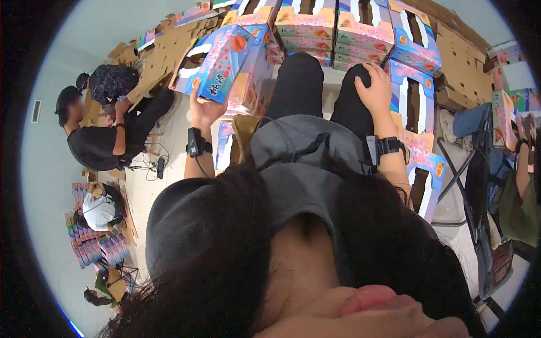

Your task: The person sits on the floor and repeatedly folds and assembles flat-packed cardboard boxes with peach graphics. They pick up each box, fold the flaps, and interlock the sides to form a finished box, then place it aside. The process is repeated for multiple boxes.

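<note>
One blue carton (224,63) is in the left hand (207,110), which is clamped on its near end: the thumb lies up against it and the fingers go under the lower edge. The carton is raised, its far part in front of stacked pink-and-blue boxes (248,93) just beyond and to the right of the grip.

Its broad visible side is bright blue, with pink blossoms, dark brush lettering near the thumb and an orange-red peach at the far end. The adjoining side has a pale-edged cut-out with a dark inside. The long axis slants away from the grip, forward and a little to the right; the cut-out side turns to the left and the lettered end points back toward the person.

The right hand (376,90), well to the right of the grip, rests with fingers spread on the right knee (354,93). Two wrists carry two black wrist devices (195,143).

Three boxes with cut-outs (414,93) form a column beside the right arm; three stacks (304,28) stand ahead between the hands. Brown cardboard (163,53) lies beyond the grip to the left. Three co-workers (93,141) are farther left, and another's arm (524,163) shows at far right.
</note>
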Available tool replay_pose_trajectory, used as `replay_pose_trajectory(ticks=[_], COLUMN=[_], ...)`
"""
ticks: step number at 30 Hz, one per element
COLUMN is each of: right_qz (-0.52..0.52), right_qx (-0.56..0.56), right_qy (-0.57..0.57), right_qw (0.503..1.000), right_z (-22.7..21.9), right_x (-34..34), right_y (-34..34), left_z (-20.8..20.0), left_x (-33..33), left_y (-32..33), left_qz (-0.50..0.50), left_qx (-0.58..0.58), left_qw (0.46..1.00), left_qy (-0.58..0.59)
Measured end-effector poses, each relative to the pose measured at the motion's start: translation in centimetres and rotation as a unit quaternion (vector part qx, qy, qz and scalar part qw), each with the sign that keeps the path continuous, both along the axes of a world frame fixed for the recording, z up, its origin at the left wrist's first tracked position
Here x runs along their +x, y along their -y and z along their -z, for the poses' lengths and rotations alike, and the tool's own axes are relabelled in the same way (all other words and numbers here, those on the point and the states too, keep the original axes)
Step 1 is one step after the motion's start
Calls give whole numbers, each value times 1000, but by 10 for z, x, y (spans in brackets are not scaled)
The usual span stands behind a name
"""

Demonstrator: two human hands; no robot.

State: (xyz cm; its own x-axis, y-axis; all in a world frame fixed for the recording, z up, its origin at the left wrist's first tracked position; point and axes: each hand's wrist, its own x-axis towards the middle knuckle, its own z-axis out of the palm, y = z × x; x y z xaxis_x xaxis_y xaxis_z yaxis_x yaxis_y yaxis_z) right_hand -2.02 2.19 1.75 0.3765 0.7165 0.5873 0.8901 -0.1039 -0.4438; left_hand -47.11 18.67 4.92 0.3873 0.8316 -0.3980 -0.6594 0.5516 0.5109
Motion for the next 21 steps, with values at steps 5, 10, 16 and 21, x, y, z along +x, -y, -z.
replay_pose_trajectory(ticks=[5, 10, 16, 21], right_qz=[-2, -9, -16, -43], right_qx=[0, -15, -15, 11], right_qy=[-6, -45, -45, -39], right_qw=[1000, 999, 999, 998], right_z=[-2, -7, -8, 4], right_x=[-3, -6, -5, 6], right_y=[0, 2, 5, 4], left_z=[11, 0, -103, -191], left_x=[-15, -26, -39, -38], left_y=[5, 18, 19, 26], left_qz=[-26, -79, -134, 47], left_qx=[78, 234, 476, 536], left_qw=[986, 915, 742, 743], left_qy=[-148, -320, -453, -399])
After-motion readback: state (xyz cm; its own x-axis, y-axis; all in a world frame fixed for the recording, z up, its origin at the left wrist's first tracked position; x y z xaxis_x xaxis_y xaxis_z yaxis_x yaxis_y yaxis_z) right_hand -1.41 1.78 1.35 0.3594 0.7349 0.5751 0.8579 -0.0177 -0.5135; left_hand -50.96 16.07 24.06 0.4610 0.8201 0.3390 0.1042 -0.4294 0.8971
